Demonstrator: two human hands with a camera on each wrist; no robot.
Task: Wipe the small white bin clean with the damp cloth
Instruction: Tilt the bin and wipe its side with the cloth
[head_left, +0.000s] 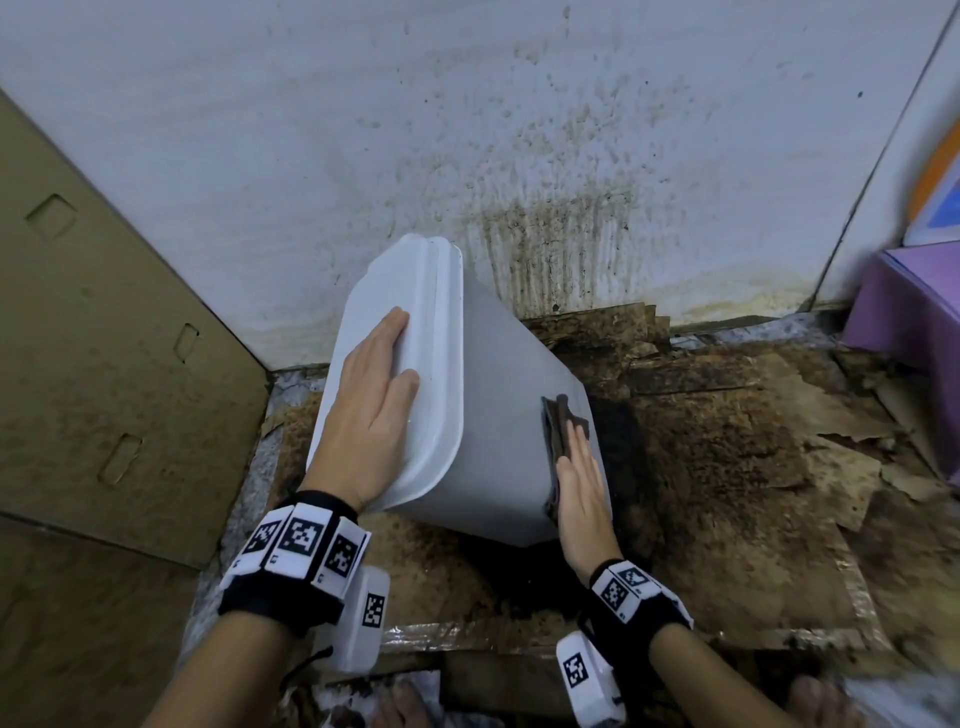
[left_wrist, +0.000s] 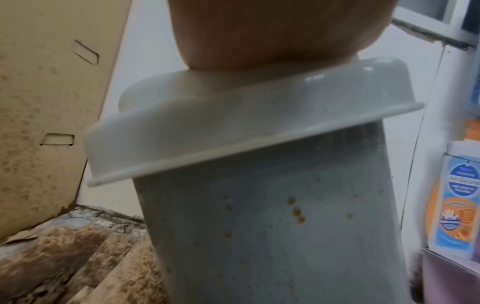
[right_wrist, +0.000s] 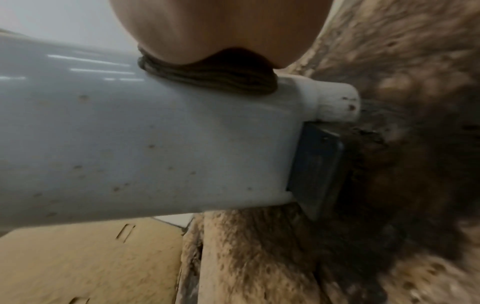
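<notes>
Status: wiping under way, not complete. I have the small white bin (head_left: 483, 415) tipped over on the stained floor (head_left: 727, 467) near the wall. My left hand (head_left: 363, 410) lies flat on the lid, fingers straight, steadying it. My right hand (head_left: 579, 483) presses the damp cloth (head_left: 558, 426) against the side wall near the base, fingers extended. Brown specks (left_wrist: 296, 209) remain on another side; I judge that face unwiped

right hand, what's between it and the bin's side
The dark cloth, pressed flat by the right hand against the white bin; head and right wrist views show it.
</notes>
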